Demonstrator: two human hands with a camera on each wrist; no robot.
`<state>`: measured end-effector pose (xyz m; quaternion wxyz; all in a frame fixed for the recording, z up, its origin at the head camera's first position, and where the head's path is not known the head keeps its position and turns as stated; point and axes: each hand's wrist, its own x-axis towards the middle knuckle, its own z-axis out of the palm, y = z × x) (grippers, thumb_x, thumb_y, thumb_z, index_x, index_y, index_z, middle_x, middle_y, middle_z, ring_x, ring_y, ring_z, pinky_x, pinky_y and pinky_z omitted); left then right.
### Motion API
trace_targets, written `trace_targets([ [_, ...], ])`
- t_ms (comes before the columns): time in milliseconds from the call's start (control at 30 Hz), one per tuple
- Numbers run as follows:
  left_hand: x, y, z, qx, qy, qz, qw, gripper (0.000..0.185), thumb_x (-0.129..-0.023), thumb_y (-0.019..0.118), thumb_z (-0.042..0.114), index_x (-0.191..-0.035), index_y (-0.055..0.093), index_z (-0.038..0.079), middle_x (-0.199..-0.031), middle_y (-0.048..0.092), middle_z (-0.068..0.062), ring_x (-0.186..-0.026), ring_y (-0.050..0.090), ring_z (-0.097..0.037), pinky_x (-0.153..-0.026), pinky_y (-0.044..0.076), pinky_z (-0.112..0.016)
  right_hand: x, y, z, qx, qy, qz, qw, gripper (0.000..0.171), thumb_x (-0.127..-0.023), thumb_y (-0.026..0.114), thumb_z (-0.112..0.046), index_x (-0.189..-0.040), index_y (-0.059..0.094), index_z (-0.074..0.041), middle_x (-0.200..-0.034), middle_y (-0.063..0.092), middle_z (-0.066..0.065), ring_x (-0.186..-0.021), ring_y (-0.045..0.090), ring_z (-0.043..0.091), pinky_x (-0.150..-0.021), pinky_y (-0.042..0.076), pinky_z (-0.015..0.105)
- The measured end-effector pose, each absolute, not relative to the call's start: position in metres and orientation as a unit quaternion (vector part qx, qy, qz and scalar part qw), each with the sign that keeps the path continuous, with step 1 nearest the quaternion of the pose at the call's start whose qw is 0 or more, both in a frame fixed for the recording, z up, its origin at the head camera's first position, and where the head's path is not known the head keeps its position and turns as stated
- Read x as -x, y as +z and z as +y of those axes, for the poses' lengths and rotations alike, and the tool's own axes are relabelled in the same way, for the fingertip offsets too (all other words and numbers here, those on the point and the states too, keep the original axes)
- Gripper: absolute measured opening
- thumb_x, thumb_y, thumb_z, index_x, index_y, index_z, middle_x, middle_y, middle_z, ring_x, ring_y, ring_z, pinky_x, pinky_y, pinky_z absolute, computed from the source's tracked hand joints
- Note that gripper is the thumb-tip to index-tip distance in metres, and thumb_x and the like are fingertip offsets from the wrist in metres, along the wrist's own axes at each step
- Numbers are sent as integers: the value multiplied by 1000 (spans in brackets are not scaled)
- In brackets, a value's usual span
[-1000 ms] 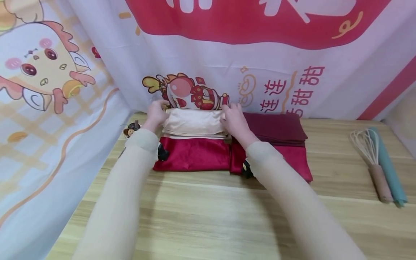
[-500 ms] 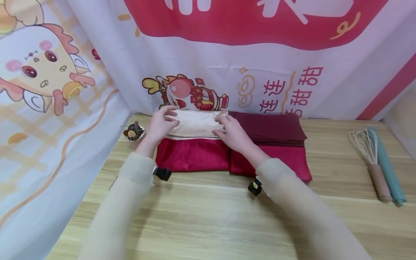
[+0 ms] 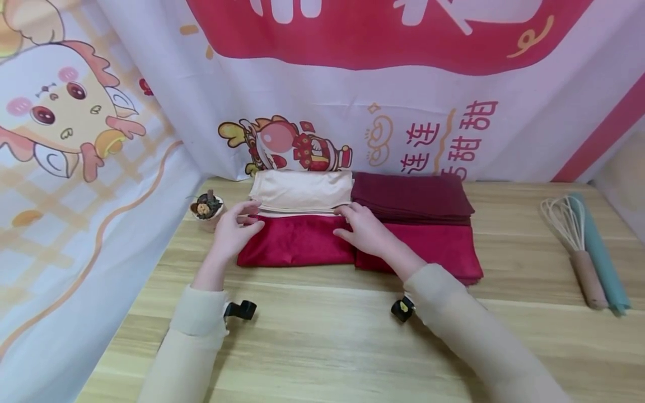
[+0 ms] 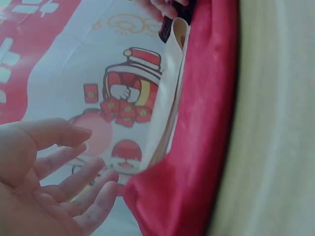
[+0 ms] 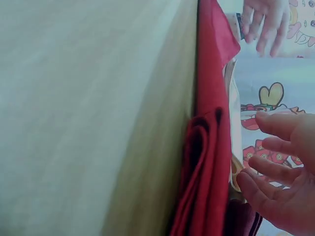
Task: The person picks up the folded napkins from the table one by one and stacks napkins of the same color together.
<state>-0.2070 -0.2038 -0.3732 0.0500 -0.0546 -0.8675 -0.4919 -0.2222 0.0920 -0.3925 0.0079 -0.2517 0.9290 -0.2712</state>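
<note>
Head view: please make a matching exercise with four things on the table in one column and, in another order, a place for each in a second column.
Things:
1. cream cloth
2. dark maroon cloth
3. whisk
4. small pot

Places:
A. far right of the table, beside a teal roll
B. left of the left hand
C. on the bright red cloth, at the back left
D. behind the right hand, at the back right of the red cloths

Pairs: 1-C, 2-D, 3-A, 4-B

A whisk (image 3: pixel 571 235) lies beside a teal roll (image 3: pixel 599 257) — far right; a small figurine (image 3: pixel 205 206) — left.
</note>
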Motion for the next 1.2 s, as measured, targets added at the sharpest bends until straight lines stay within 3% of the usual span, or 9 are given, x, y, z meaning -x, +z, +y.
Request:
trace_targets([
  [233, 200, -390, -220, 53, -495, -866, 46, 36, -86, 64, -5, -122, 58, -8, -119, 57, -29, -106, 53, -43, -92, 44, -47, 221, -400, 96, 256, -266, 929, 10, 48, -87, 71, -21, -128, 54, -4, -111, 53, 15, -102, 51, 28, -90, 45, 41],
  [333, 200, -400, -227, 52, -504, -861, 41, 37, -86, 63, -7, -122, 57, -10, -121, 55, -30, -109, 51, -44, -96, 41, -50, 223, -403, 95, 258, -258, 931, 8, 49, -87, 72, -19, -129, 54, -2, -115, 54, 17, -105, 52, 29, -93, 44, 41],
  [500, 202, -414, -236, 34, -516, -855, 40, 40, -84, 64, -8, -123, 56, -9, -123, 56, -28, -110, 51, -41, -96, 41, -45, 225, -409, 93, 257, -243, 935, 7, 50, -86, 73, -18, -129, 55, -1, -114, 55, 18, -106, 54, 31, -94, 44, 42],
  [733, 201, -419, -241, 9, -514, -857, 37, 45, -82, 63, -12, -126, 55, -8, -123, 57, -27, -105, 54, -37, -81, 42, -19, 225, -413, 91, 260, -229, 938, 9, 47, -84, 74, -15, -125, 57, -1, -117, 57, 18, -108, 53, 34, -97, 41, 45],
  [867, 201, -420, -242, -2, -511, -859, 29, 47, -81, 63, -13, -127, 55, -6, -127, 55, -25, -103, 56, -36, -76, 43, -15, 225, -413, 90, 265, -224, 938, 4, 45, -83, 75, -14, -122, 58, 0, -114, 59, 17, -106, 54, 34, -95, 41, 45],
  [1000, 201, -420, -243, -9, -495, -869, 13, 47, -82, 64, -10, -128, 57, -3, -134, 50, -21, -106, 55, -36, -73, 43, -14, 225, -413, 90, 264, -234, 936, 8, 44, -83, 74, -12, -122, 58, 0, -113, 59, 17, -106, 53, 34, -95, 41, 44],
  [1200, 202, -418, -241, 16, -481, -876, -25, 50, -83, 64, -8, -131, 54, -1, -138, 43, -22, -114, 53, -40, -78, 47, -22, 228, -415, 89, 269, -266, 926, 13, 40, -83, 71, -6, -121, 60, -1, -113, 62, 15, -107, 55, 30, -95, 43, 42],
])
